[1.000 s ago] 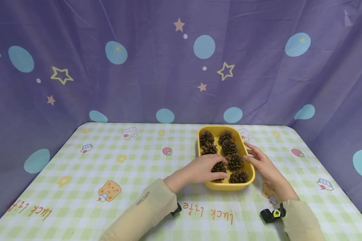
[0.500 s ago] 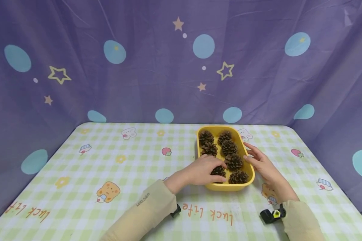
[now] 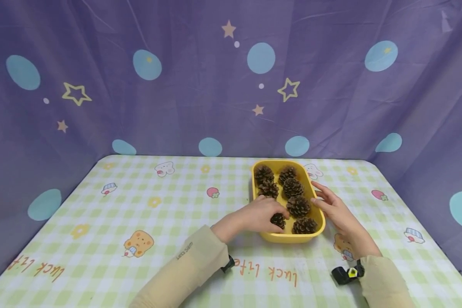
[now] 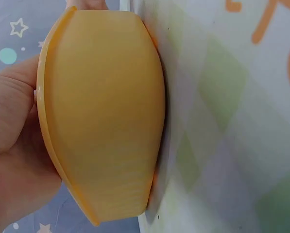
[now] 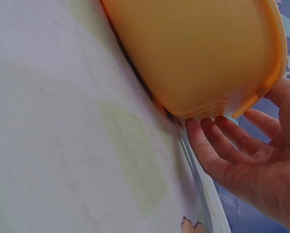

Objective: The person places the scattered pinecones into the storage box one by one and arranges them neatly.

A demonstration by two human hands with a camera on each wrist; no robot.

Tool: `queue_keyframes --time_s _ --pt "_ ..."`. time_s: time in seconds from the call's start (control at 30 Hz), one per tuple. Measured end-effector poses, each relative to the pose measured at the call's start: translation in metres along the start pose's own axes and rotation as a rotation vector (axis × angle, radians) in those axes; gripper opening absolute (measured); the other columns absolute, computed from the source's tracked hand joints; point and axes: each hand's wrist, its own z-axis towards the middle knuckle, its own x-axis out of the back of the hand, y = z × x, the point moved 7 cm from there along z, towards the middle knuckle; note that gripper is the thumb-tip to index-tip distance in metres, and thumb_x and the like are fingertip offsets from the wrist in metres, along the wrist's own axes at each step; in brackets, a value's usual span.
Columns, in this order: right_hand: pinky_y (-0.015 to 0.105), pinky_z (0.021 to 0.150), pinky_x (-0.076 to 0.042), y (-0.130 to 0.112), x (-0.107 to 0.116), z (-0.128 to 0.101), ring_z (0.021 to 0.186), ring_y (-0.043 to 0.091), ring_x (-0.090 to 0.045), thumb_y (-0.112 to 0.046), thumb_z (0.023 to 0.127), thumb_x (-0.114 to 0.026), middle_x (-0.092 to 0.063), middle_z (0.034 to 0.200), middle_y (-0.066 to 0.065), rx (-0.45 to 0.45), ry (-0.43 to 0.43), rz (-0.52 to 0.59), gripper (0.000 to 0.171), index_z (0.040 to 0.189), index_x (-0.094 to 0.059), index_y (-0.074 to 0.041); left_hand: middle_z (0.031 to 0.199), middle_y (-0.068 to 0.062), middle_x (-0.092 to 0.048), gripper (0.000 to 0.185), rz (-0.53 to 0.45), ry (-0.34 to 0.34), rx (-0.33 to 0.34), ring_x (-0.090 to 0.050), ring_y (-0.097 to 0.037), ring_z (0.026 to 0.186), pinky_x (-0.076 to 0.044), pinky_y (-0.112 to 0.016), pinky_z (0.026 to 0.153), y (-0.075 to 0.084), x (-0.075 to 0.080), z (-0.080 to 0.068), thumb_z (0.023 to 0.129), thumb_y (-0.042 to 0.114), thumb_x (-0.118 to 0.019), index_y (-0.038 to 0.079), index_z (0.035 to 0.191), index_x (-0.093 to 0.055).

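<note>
Several brown pine cones (image 3: 298, 206) stand in two rows inside a yellow rectangular box (image 3: 317, 222) on the table. Reaching over the box's left rim, my left hand (image 3: 259, 216) grips the near-left pine cone (image 3: 278, 220), its fingers and thumb curled around it and covering much of it. My right hand (image 3: 336, 209) holds the box's right side, thumb at the rim and fingertips against the outer wall. In the left wrist view, the box's outer wall (image 4: 101, 111) hides the cone and my fingertips. The right wrist view shows my bent fingers (image 5: 208, 150) touching the wall's lower part.
A green-and-white checked cloth (image 3: 185, 214) with cartoon prints covers the table. Purple curtain (image 3: 177, 119) with stars and blue dots hangs behind and at both sides. A black wrist strap device (image 3: 346, 273) sits on my right wrist.
My left fingers and thumb have drawn in closer around the near-left pine cone, covering more of it. My right hand and the box have stayed in place.
</note>
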Motion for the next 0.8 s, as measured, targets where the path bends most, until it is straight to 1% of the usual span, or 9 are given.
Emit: queue_keyframes --time_s 0.13,0.27,0.47,0.6,0.73,0.8 --pt "0.028 0.081 -0.051 0.0013 0.0003 -0.0002 0.096 -0.002 -0.055 -0.024 0.096 -0.047 -0.031 0.139 0.025 -0.006 0.004 -0.008 0.061 0.147 -0.015 -0.015 0.116 0.012 -0.06 0.038 -0.002 -0.015 0.003 -0.05 -0.01 0.112 -0.035 -0.032 0.095 -0.0006 0.0 -0.0002 0.081 0.039 -0.066 0.024 0.116 -0.062" --pt "0.029 0.082 -0.051 0.0024 0.0001 -0.0003 0.096 -0.002 -0.055 -0.024 0.096 -0.047 -0.03 0.14 0.025 -0.012 0.009 -0.008 0.061 0.147 -0.016 -0.015 0.118 0.012 -0.059 0.04 -0.024 -0.014 0.006 -0.049 -0.011 0.114 -0.034 -0.035 0.098 -0.0019 -0.0006 -0.0015 0.082 0.04 -0.065 0.023 0.118 -0.061" --pt "0.028 0.082 -0.05 0.0017 -0.0007 -0.0007 0.096 -0.002 -0.055 -0.024 0.096 -0.048 -0.031 0.14 0.025 -0.015 0.011 0.0 0.061 0.147 -0.016 -0.015 0.116 0.012 -0.06 0.039 -0.021 -0.006 -0.019 -0.05 -0.009 0.112 -0.034 -0.034 0.096 -0.0013 -0.0015 -0.0036 0.083 0.044 -0.061 0.024 0.116 -0.061" --pt "0.028 0.082 -0.05 0.0 -0.001 -0.0003 0.096 -0.003 -0.055 -0.024 0.096 -0.047 -0.031 0.14 0.025 -0.005 0.008 -0.007 0.061 0.147 -0.016 -0.015 0.114 0.013 -0.06 0.038 -0.043 0.012 -0.014 -0.051 -0.008 0.111 -0.033 -0.033 0.094 -0.0024 -0.0007 -0.0046 0.083 0.044 -0.061 0.024 0.115 -0.062" --pt "0.028 0.082 -0.05 -0.001 -0.0012 -0.0001 0.097 -0.002 -0.055 -0.025 0.096 -0.047 -0.032 0.139 0.024 0.002 0.007 -0.011 0.061 0.147 -0.016 -0.015 0.112 0.013 -0.061 0.036 -0.079 0.046 -0.011 -0.053 -0.006 0.107 -0.035 -0.03 0.091 -0.0041 0.0 -0.005 0.083 0.044 -0.062 0.024 0.113 -0.064" --pt "0.028 0.082 -0.05 -0.0011 -0.0014 -0.0002 0.097 -0.002 -0.055 -0.025 0.096 -0.047 -0.032 0.138 0.024 0.003 0.006 -0.016 0.061 0.147 -0.016 -0.015 0.111 0.013 -0.061 0.035 -0.081 0.065 -0.011 -0.054 -0.005 0.105 -0.036 -0.029 0.089 -0.0048 -0.0001 -0.005 0.083 0.044 -0.062 0.024 0.111 -0.065"
